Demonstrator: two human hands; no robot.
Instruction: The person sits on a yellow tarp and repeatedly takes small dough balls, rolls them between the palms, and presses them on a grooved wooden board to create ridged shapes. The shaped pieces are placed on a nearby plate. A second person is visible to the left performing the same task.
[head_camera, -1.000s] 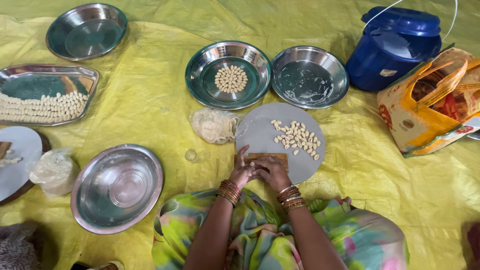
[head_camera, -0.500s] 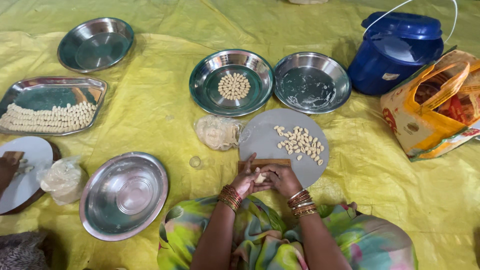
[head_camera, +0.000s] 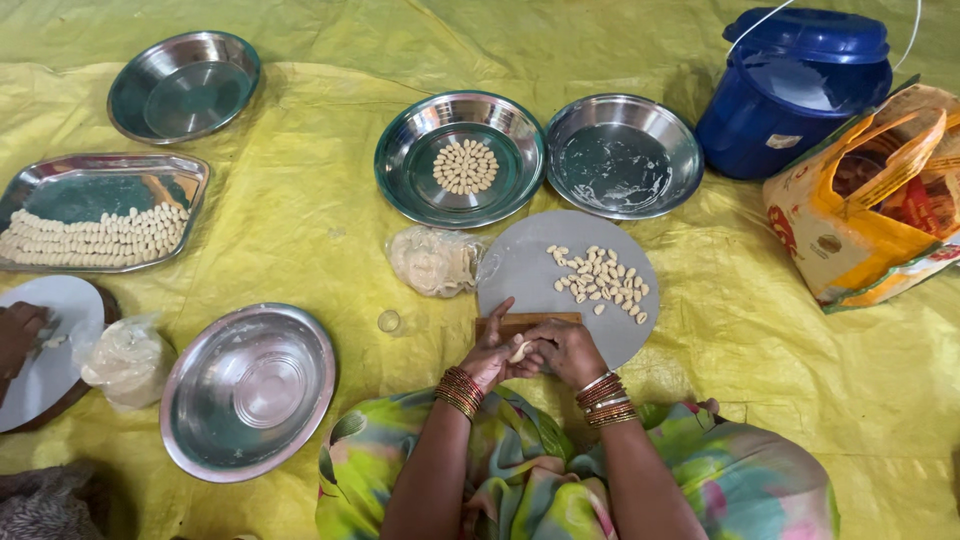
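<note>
A yellow sheet (head_camera: 300, 215) covers the floor and carries everything. At the far right stand a blue lidded bucket (head_camera: 795, 90) and, just beside it, an orange printed bag (head_camera: 870, 200). A rectangular steel tray (head_camera: 95, 190) at the left holds rows of pale shaped pieces. Four round steel bowls lie about: one at the top left (head_camera: 185, 85), one near the knees on the left (head_camera: 248, 390), one in the middle (head_camera: 410, 165) with a neat cluster of shaped pieces, and one just right of it (head_camera: 622, 155) (its floor looks smeared).

In front of the person lies a round grey board (head_camera: 530, 265) with loose shaped pieces (head_camera: 600, 280) scattered on its far half, and a small wooden strip (head_camera: 527, 321) at its near edge. Left of the board sits a lump of dough in clear plastic (head_camera: 432, 260).

The left hand (head_camera: 490, 355) and right hand (head_camera: 565, 350) meet over the wooden strip, fingers curled together, pinching a small pale dough piece (head_camera: 521, 350) between them.

At the far left another person's hand (head_camera: 18, 335) rests on a second grey board (head_camera: 45, 350), beside another plastic-wrapped lump (head_camera: 125, 360).
</note>
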